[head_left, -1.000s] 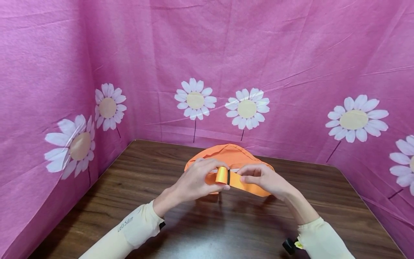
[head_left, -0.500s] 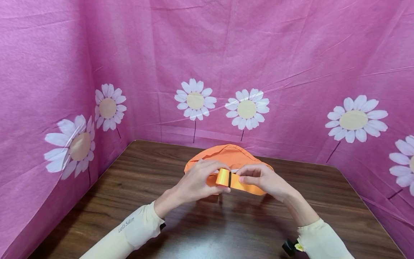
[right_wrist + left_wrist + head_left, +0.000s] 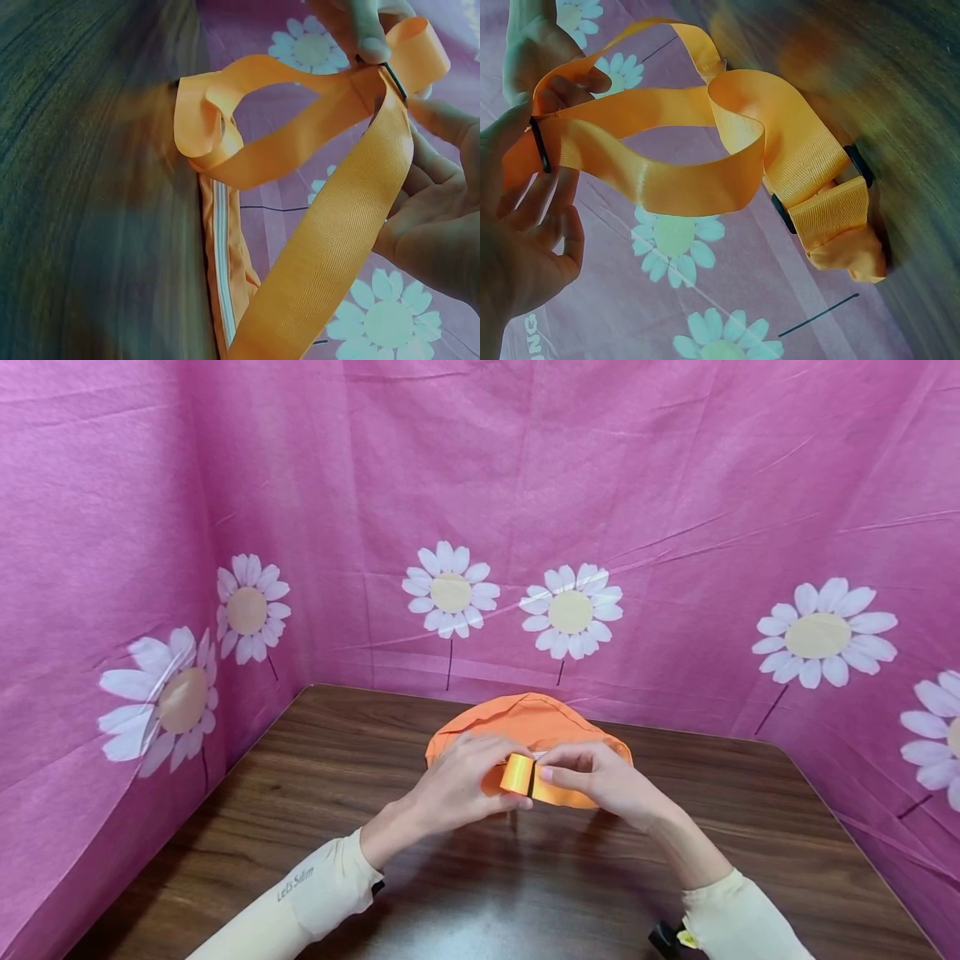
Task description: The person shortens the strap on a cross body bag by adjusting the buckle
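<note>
An orange zippered bag [image 3: 532,717] lies on the table behind both hands. Its orange strap [image 3: 517,774] is threaded through a black slide buckle [image 3: 532,779] and bulges in a loop left of it. My left hand [image 3: 459,781] pinches the buckle between thumb and fingers, as the left wrist view confirms at the buckle's bar [image 3: 540,145]. Close on the buckle's right side, my right hand [image 3: 603,777] pinches the strap with thumb and forefinger. In the right wrist view, one long strap length [image 3: 330,232] slants down from the buckle, past the bag's white zipper [image 3: 221,255].
Dark wooden table [image 3: 480,893] spreads under the hands. A pink curtain [image 3: 637,468] printed with white daisies encloses the back and sides. Black clip parts [image 3: 859,165] hang lower on the strap in the left wrist view.
My right hand has shifted left along the strap, nearer the buckle, and less strap shows right of it. My left hand keeps its hold and has barely moved.
</note>
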The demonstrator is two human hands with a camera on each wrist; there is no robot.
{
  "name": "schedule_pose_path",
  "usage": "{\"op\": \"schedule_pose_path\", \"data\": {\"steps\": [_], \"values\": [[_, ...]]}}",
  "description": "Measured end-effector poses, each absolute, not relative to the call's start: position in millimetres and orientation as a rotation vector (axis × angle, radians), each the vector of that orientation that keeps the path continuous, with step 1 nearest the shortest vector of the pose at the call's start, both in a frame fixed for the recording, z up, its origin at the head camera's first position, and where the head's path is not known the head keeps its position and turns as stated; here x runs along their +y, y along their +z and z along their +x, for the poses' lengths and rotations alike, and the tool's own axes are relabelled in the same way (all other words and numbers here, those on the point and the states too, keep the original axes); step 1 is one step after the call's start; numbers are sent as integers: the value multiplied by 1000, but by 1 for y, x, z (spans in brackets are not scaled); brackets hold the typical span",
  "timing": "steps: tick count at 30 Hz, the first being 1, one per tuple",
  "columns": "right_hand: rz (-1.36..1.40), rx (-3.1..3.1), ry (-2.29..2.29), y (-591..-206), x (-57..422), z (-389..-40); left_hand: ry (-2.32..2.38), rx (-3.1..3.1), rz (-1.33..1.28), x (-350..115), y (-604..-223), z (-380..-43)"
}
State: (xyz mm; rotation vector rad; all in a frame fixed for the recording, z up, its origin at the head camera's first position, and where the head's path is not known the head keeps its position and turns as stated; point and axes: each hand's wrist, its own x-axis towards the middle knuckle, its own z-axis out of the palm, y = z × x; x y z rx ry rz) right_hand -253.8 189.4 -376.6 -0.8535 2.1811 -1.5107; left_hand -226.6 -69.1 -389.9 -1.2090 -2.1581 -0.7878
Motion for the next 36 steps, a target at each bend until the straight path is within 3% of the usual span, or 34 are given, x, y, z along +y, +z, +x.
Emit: {"op": "schedule_pose_path", "data": {"steps": [36], "values": [[-712,2234,-1654,-366,188,-243,-532,-2368,-1076,-71,-392,-226]]}}
